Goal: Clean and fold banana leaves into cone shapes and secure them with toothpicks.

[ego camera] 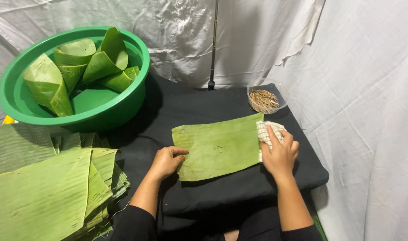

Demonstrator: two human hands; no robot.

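On the black cloth-covered table [221, 196], dead centre, a single banana leaf sheet [217, 147] is lying flat. Left hand [166, 161] is pinning the sheet's near-left corner, at about 8 o'clock of the sheet; fingers curled, fingertips and thumb pressing down on the leaf edge, nothing lifted. Right hand [280, 154] is sitting at the sheet's 3 o'clock end, fingers clenched over a checked cloth [266, 131], palm down, the cloth touching the leaf's right edge.

Orientation: the sheet is roughly rectangular, long axis running left to right, tilted slightly so the right end is rising toward 2 o'clock. Short ends are facing 9 and 3 o'clock. Leaf ribs are running along the length. Upper side is looking dull, with a few dark specks near the middle.

Progress, as a judgement: wiping looks to be in hand on this one sheet, with the cloth only at the right end. At 10 o'clock a green basin [20, 100] is holding several leaf cones [79, 67], already rolled, perhaps five or six, so some output is done. At 8 o'clock a thick stack of flat leaves [47, 192] is waiting, far more than the cones, so most of the work appears left. At 1 o'clock a small clear bowl of thin sticks [263, 99] is standing just beyond the sheet, well filled.

White sheeting [369, 89] is hanging behind and to the right.
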